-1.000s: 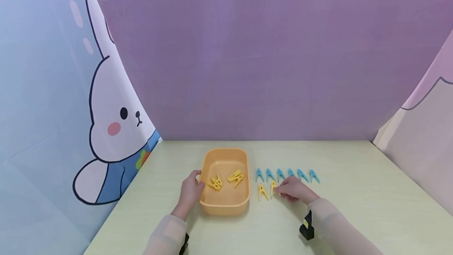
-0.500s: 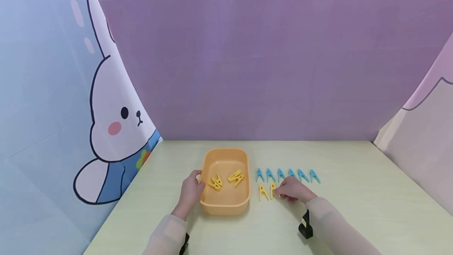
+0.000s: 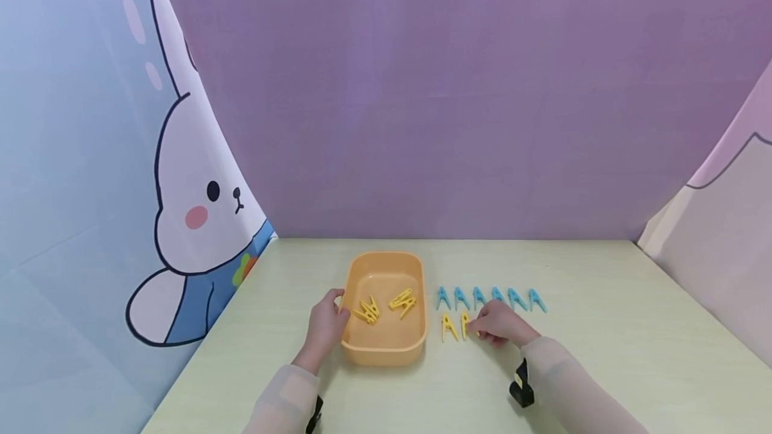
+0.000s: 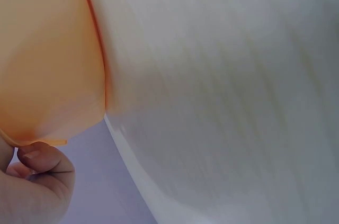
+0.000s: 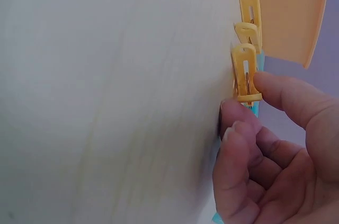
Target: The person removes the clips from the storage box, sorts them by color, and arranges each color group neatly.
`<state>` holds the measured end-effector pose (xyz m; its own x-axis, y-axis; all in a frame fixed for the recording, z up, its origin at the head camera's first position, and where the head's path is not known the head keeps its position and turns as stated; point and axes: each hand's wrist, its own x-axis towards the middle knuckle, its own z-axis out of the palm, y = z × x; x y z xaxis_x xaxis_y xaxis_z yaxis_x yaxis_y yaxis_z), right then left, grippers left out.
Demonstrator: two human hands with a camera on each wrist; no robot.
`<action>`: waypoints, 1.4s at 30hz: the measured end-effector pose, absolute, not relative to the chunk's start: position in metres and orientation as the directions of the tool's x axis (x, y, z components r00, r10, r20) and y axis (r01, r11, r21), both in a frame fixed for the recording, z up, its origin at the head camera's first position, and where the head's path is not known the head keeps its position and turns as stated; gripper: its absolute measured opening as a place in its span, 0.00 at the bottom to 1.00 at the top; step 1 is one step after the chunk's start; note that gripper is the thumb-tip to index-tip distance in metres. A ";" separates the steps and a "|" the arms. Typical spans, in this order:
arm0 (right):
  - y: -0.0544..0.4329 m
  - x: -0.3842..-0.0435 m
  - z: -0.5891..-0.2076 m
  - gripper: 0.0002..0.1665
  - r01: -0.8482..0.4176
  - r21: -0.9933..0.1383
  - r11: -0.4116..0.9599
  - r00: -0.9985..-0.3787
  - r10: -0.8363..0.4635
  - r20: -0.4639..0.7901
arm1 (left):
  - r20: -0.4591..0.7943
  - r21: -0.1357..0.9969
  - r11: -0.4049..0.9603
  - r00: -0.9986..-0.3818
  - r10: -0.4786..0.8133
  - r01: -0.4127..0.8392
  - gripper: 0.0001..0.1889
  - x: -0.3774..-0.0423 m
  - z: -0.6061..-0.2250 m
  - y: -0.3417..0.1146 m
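Observation:
My left hand grips the left rim of an orange plastic basin; in the left wrist view its curled fingers meet the basin's edge. Inside the basin lie several yellow clothespins. My right hand pinches a yellow clothespin by its side, between thumb and index finger, at the table surface. Part of that clothespin is hidden by the fingers in the head view. Just left of it, another yellow clothespin lies on the table.
Behind the right hand a row of several blue clothespins lies on the pale wooden table. A purple backdrop rises at the table's far edge, with a printed cartoon panel on the left.
The yellow clothespin at my right hand has come down slightly towards me, level with the other yellow one. My left hand stays on the basin.

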<state>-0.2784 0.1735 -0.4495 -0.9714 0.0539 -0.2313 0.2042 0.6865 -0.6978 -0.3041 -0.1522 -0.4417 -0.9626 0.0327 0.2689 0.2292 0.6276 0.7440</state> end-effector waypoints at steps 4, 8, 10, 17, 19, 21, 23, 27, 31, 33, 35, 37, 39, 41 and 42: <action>0.174 -0.279 -0.450 0.13 0.201 -0.685 0.701 -0.973 0.060 -0.224 | 0.275 0.742 0.628 -0.961 0.032 0.233 0.21 -0.304 -0.442 -0.152; 0.175 -0.278 -0.450 0.11 0.197 -0.679 0.707 -0.975 0.064 -0.215 | 0.284 0.734 0.636 -0.958 0.033 0.240 0.21 -0.304 -0.442 -0.152; 0.175 -0.278 -0.450 0.11 0.198 -0.682 0.704 -0.975 0.067 -0.213 | 0.290 0.731 0.636 -0.956 0.037 0.246 0.21 -0.304 -0.442 -0.151; 0.175 -0.276 -0.449 0.10 0.199 -0.688 0.698 -0.975 0.067 -0.214 | 0.292 0.735 0.630 -0.956 0.041 0.251 0.21 -0.303 -0.441 -0.151; 0.175 -0.276 -0.449 0.10 0.201 -0.689 0.697 -0.974 0.067 -0.216 | 0.291 0.734 0.631 -0.956 0.040 0.250 0.21 -0.303 -0.441 -0.151; 0.175 -0.276 -0.449 0.10 0.200 -0.689 0.697 -0.974 0.066 -0.216 | 0.289 0.736 0.631 -0.957 0.038 0.247 0.21 -0.303 -0.441 -0.151; 0.176 -0.276 -0.449 0.10 0.197 -0.689 0.697 -0.975 0.062 -0.216 | 0.287 0.737 0.630 -0.957 0.036 0.245 0.21 -0.303 -0.441 -0.151; 0.178 -0.277 -0.448 0.10 0.188 -0.681 0.708 -0.976 0.056 -0.212 | 0.290 0.737 0.629 -0.956 0.038 0.248 0.21 -0.304 -0.441 -0.151; 0.180 -0.281 -0.443 0.11 0.166 -0.681 0.713 -0.981 0.049 -0.187 | 0.297 0.728 0.636 -0.954 0.041 0.254 0.21 -0.305 -0.442 -0.152; 0.178 -0.283 -0.436 0.13 0.149 -0.698 0.701 -0.985 0.044 -0.166 | 0.300 0.726 0.638 -0.953 0.042 0.256 0.21 -0.306 -0.443 -0.152; 0.174 -0.286 -0.428 0.13 0.120 -0.707 0.697 -0.990 0.034 -0.134 | 0.304 0.726 0.637 -0.952 0.042 0.259 0.21 -0.306 -0.444 -0.152; 0.169 -0.289 -0.419 0.12 0.089 -0.713 0.695 -0.994 0.020 -0.104 | 0.307 0.727 0.634 -0.951 0.044 0.264 0.21 -0.306 -0.444 -0.152; 0.162 -0.291 -0.409 0.10 0.059 -0.703 0.708 -0.997 0.001 -0.083 | 0.312 0.729 0.630 -0.949 0.046 0.270 0.22 -0.305 -0.444 -0.152; 0.154 -0.293 -0.402 0.09 0.040 -0.692 0.721 -0.998 -0.011 -0.069 | 0.312 0.729 0.629 -0.949 0.047 0.270 0.22 -0.305 -0.444 -0.152; 0.150 -0.295 -0.398 0.09 0.041 -0.694 0.719 -0.997 -0.012 -0.071 | 0.311 0.730 0.628 -0.949 0.046 0.270 0.21 -0.305 -0.444 -0.152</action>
<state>-0.2948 0.1504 -0.3983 -0.9974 -0.0119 -0.0713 0.0410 0.7190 -0.6938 -0.3047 -0.1522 -0.4438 -0.9492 0.0464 0.3112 0.2700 0.6279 0.7300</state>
